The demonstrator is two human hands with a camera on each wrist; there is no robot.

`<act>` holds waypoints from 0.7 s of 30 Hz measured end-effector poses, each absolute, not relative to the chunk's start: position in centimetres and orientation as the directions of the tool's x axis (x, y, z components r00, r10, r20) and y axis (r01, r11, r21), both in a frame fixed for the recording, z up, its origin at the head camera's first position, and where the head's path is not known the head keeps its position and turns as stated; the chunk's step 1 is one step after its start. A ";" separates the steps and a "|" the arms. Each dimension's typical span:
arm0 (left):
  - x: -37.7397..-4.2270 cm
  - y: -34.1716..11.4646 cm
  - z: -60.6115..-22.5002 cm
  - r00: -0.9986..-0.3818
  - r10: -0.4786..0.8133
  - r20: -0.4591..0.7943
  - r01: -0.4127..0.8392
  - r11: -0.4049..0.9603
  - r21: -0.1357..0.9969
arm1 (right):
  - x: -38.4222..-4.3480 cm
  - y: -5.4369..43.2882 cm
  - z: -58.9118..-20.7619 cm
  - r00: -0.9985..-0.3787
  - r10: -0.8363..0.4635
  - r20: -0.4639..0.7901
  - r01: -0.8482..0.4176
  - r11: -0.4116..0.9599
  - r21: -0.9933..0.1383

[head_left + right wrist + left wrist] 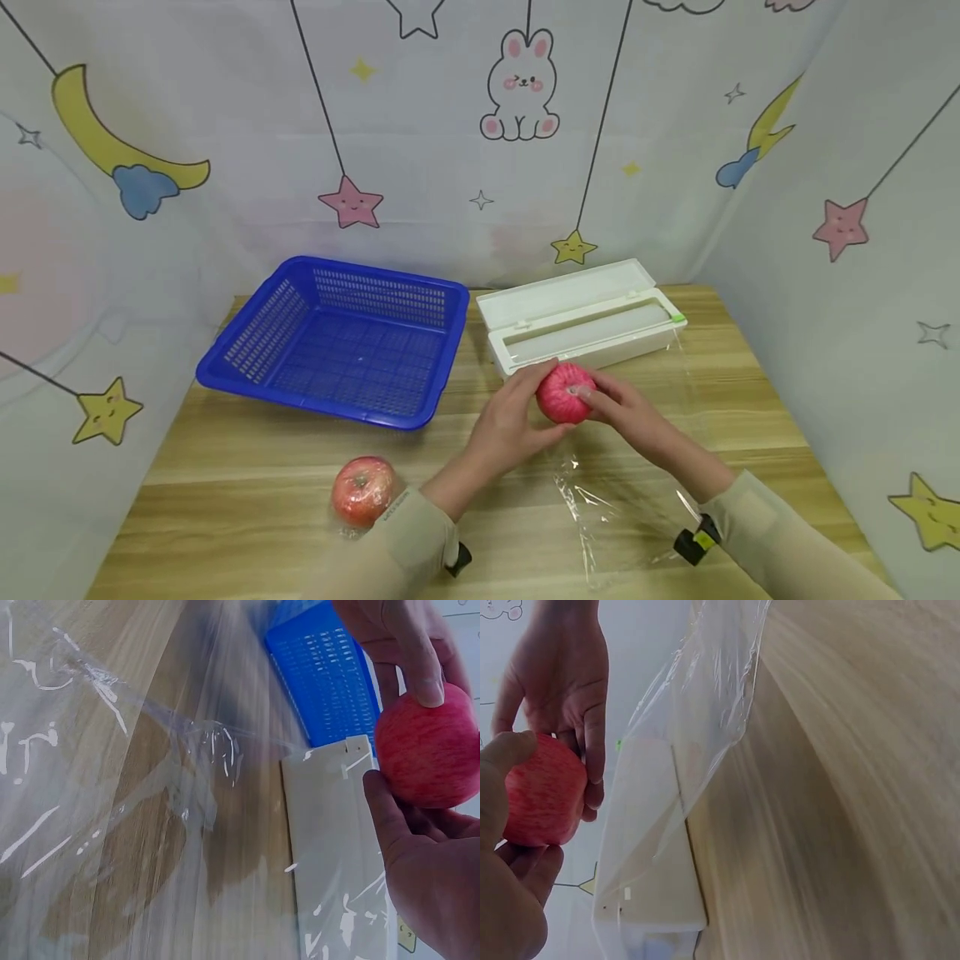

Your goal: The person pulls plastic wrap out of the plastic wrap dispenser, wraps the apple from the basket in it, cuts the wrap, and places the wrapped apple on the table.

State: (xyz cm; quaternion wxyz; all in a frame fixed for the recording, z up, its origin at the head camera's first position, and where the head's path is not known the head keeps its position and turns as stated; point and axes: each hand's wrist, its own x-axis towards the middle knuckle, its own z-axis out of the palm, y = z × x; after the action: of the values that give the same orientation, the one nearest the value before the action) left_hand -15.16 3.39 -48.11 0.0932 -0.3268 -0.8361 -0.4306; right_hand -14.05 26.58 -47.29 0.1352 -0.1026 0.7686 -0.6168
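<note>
Both hands hold one red apple (564,393) above the table, just in front of a white cling film box. The left hand (507,423) grips it from the left, thumb below and fingers behind. From the other side the right hand (632,415) holds it, with the thumb by the stem end. In the left wrist view the apple (546,791) sits between the two palms, raised off the surface. A sheet of clear cling film (600,508) runs from the box (592,360) toward the near edge, under the hands; the right wrist view shows its creases (105,682).
A blue plastic basket (330,408) with nothing in it stands at the back left. A second apple (363,492), covered in shiny film, lies by the left forearm. The box's lid (566,293) is raised. Printed curtains (420,167) close off the back and sides.
</note>
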 end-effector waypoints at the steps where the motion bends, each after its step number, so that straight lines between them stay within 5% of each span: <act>1: -15.1 3.5 -48.3 -0.772 0.462 0.436 0.623 0.415 0.663 | -13.9 26.6 -47.3 -0.942 -0.326 -0.082 0.009 0.221 -0.975; 14: -15.2 4.7 -49.1 -0.806 0.404 0.432 0.573 0.347 0.742 | -12.8 27.9 -46.8 -0.953 -0.301 0.032 -0.155 0.397 -0.904; 21: -15.2 5.6 -49.5 -0.792 0.439 0.424 0.577 0.313 0.754 | -12.9 29.2 -46.7 -0.940 -0.328 0.098 -0.220 0.358 -0.908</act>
State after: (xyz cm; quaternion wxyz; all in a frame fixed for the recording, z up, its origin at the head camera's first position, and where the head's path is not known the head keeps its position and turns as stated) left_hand -15.16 5.60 -49.46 0.0698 -0.3146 -0.8073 -0.4944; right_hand -12.92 29.20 -46.73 0.0498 -0.1664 0.8224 -0.5417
